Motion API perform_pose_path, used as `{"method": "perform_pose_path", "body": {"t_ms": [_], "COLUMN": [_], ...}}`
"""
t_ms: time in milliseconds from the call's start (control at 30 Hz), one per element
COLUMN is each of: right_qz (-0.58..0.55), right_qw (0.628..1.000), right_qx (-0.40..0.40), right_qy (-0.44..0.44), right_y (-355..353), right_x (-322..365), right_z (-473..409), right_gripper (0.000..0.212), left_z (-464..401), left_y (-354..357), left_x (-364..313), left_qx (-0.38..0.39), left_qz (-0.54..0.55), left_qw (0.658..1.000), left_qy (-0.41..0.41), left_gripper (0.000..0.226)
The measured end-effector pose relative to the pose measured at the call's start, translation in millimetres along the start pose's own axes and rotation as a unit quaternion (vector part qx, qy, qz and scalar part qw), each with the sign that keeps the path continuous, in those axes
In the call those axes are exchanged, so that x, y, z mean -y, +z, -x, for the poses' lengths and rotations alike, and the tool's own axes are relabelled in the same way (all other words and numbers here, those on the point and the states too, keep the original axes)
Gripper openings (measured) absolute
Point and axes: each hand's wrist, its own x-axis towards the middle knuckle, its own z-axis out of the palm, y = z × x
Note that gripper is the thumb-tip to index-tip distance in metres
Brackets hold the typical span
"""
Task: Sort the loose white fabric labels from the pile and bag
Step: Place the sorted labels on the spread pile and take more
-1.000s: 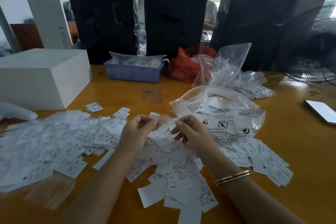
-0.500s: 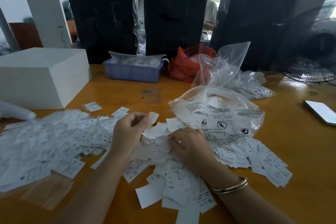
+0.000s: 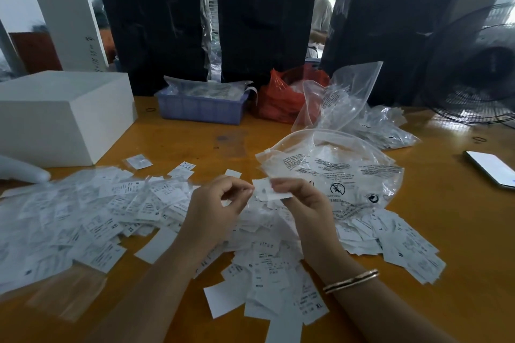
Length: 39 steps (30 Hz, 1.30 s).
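The fingers [image 3: 274, 185] of the right hand [image 3: 303, 203] pinch a small bunch of white labels [image 3: 264, 189] just above the pile, at the centre of the frame; the fingers [image 3: 239, 185] of the left hand [image 3: 214, 203] are curled, their tips meeting the thumb close beside that bunch, though whether they hold a label cannot be told; a gold bangle [image 3: 351, 281] circles the right wrist; under both hands the pile of loose labels [image 3: 264, 259] spreads over the yellow bench [image 3: 459, 231], with a wider drift of labels [image 3: 69, 217] reaching the left edge of the frame; the clear printed bag [image 3: 348, 172] lies open-mouthed just right of centre, touching the pile; a second clear bag [image 3: 342, 97] stands crumpled behind it; a white box [image 3: 55, 117] sits at the left, a blue tray [image 3: 200, 107] and a red bag [image 3: 281, 100] at upper centre; a phone [image 3: 490, 168] lies at the right edge; a black fan [image 3: 479, 72] stands in the upper right.
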Motion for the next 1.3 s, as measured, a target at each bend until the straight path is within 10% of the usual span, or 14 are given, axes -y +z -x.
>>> {"method": "perform_pose_path", "body": {"t_ms": [333, 633, 1300], "right_qz": [-0.044, 0.12, 0.375], "right_qw": [0.999, 0.99, 0.889], "right_qx": [-0.005, -0.002, 0.0], "right_qy": [0.0, -0.067, -0.264], "right_y": [-4, -4, -7], "right_x": [-2, 4, 4], "right_z": [0, 1, -1], "right_gripper": [0.017, 0.037, 0.009], "left_z": [-1, -1, -2], "left_y": [-3, -4, -5], "left_x": [0, -1, 1], "left_qx": [-0.047, -0.036, 0.027], "left_qz": [-0.001, 0.008, 0.048], "left_qw": [0.999, 0.999, 0.998], "left_qy": [-0.004, 0.003, 0.024], "left_gripper": [0.006, 0.01, 0.018]}}
